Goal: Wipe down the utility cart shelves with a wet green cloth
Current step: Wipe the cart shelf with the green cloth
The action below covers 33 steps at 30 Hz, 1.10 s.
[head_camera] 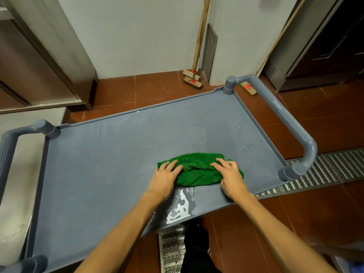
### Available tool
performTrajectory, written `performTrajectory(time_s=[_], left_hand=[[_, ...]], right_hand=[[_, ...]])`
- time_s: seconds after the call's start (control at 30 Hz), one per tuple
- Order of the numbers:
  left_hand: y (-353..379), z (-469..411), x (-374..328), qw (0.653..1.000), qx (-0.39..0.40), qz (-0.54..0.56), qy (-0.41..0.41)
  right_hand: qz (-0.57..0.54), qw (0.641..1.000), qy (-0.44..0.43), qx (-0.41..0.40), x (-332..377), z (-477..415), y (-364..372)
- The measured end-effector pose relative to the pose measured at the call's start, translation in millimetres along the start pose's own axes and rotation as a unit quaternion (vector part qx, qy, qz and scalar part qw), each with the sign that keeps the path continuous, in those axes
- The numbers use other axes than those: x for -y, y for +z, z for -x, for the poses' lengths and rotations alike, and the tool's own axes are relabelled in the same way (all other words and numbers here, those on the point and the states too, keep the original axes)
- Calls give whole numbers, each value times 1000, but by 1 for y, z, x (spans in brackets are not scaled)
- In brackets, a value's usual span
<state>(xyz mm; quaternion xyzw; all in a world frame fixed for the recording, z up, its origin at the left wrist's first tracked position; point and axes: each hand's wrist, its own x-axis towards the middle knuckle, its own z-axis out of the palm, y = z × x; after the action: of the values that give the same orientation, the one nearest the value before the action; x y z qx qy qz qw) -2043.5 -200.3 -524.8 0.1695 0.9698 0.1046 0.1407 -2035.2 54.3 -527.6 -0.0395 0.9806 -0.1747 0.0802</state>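
A bunched green cloth point(197, 170) lies on the grey top shelf of the utility cart point(110, 166), toward its near right side. My left hand point(164, 179) presses on the cloth's left end with fingers laid flat. My right hand point(230, 177) presses on its right end, fingers spread and straight. A wet patch point(182, 203) shines on the shelf just in front of the cloth, between my forearms. Small water drops dot the shelf near the cloth.
Grey cart handles rise at the right point(285, 119) and left point(9, 146) ends. Brooms point(194, 75) lean against the white wall behind. A metal floor grate point(323, 170) runs along the red tiled floor. Steel cabinets point(39, 66) stand at the left.
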Motion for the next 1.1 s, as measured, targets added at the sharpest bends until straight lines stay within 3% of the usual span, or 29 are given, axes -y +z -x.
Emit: performTrajectory(time_s=[0.4,1.1], left_hand=[[19,72,0,1000,-1,2,8],[24,191,40,995,-11,87,-36]], right_hand=[[-37,999,18,13,27,63,17],[6,996,5,94,120,90,34]])
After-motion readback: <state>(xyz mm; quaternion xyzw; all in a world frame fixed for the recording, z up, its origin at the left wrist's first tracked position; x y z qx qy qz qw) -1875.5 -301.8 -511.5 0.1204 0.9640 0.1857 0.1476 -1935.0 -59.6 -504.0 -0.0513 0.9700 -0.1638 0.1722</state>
